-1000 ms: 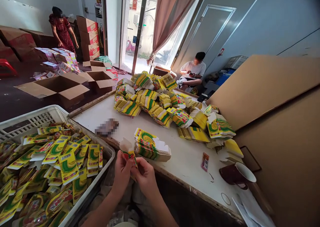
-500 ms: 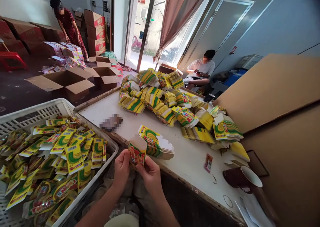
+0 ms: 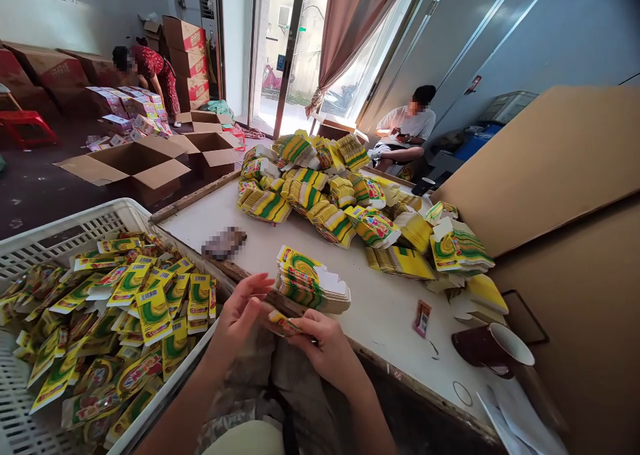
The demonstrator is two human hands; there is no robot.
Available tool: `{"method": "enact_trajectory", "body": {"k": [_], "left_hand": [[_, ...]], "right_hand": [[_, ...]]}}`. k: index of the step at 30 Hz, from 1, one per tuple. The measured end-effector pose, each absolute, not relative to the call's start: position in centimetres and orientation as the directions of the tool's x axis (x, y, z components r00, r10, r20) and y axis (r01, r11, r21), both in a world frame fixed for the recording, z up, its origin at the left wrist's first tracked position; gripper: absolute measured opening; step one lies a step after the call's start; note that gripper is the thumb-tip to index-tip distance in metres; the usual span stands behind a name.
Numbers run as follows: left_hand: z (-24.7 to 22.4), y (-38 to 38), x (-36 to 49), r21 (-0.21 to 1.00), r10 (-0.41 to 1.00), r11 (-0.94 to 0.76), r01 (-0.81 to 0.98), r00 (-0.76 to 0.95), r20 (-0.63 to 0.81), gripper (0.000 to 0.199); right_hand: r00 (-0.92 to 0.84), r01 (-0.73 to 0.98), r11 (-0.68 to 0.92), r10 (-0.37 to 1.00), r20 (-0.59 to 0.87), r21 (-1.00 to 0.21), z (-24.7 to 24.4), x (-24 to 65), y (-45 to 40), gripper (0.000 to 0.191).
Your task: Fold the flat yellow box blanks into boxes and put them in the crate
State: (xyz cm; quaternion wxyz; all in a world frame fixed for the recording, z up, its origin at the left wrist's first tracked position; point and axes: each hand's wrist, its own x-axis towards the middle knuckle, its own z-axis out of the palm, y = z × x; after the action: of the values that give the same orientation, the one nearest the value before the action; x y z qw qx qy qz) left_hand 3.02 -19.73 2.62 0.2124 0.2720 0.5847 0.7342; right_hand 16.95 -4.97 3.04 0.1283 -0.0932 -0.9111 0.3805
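Note:
Over my lap, my right hand (image 3: 320,347) pinches a small yellow-and-green carton (image 3: 283,321) between thumb and fingers. The carton is seen edge-on and partly covered by the fingers. My left hand (image 3: 241,313) is just left of it, fingers apart and slightly blurred; whether its thumb touches the carton I cannot tell. Just beyond both hands, a stack of flat cartons (image 3: 305,278) lies at the near edge of the white table (image 3: 390,328). To my left, a white plastic basket (image 3: 107,216) holds many yellow-green cartons and shiny wrapped packets.
Bundled flat cartons (image 3: 320,191) are heaped across the table. A maroon mug (image 3: 480,348), a small wrapped packet (image 3: 423,318) and papers (image 3: 520,415) lie right. Large cardboard (image 3: 560,175) rises there. Open boxes (image 3: 133,165) stand on the floor; one person bends, another sits.
My left hand has let go of the carton and spread its fingers. My right hand has turned the carton edge-on. The person at the back left has bent lower.

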Motion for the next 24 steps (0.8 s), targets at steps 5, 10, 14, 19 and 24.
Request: {"method": "enact_trajectory", "body": {"k": [5,10,14,19,24], "left_hand": [[3.9,-21.5,2.7,0.907,0.805,-0.003,0.422,-0.536,0.252,0.087],[0.3,-20.9,4.7,0.904,0.945,0.182,0.386,-0.324,-0.051,0.044],[-1.0,-20.2,6.0,0.902,0.854,0.243,0.357,-0.52,-0.024,0.052],[-0.7,-19.9,6.4,0.838,0.803,0.234,0.493,-0.584,0.119,0.066],[-1.7,-20.3,6.8,0.828,0.822,0.164,0.536,-0.539,0.186,0.075]], "right_hand": [[-0.972,0.036,0.894,0.135,0.192,-0.446,3.8,17.3,-5.4,0.016],[-0.88,-0.047,0.898,0.17,0.444,-0.437,3.7,17.1,-6.2,0.027],[-0.665,-0.029,0.621,0.573,0.479,-0.783,1.2,17.1,-7.1,0.075],[-0.809,-0.139,0.017,0.574,0.124,-0.99,-0.8,16.2,-8.6,0.049],[-0.897,-0.057,-0.146,0.441,-0.013,-0.988,0.5,15.7,-8.6,0.044]]}}
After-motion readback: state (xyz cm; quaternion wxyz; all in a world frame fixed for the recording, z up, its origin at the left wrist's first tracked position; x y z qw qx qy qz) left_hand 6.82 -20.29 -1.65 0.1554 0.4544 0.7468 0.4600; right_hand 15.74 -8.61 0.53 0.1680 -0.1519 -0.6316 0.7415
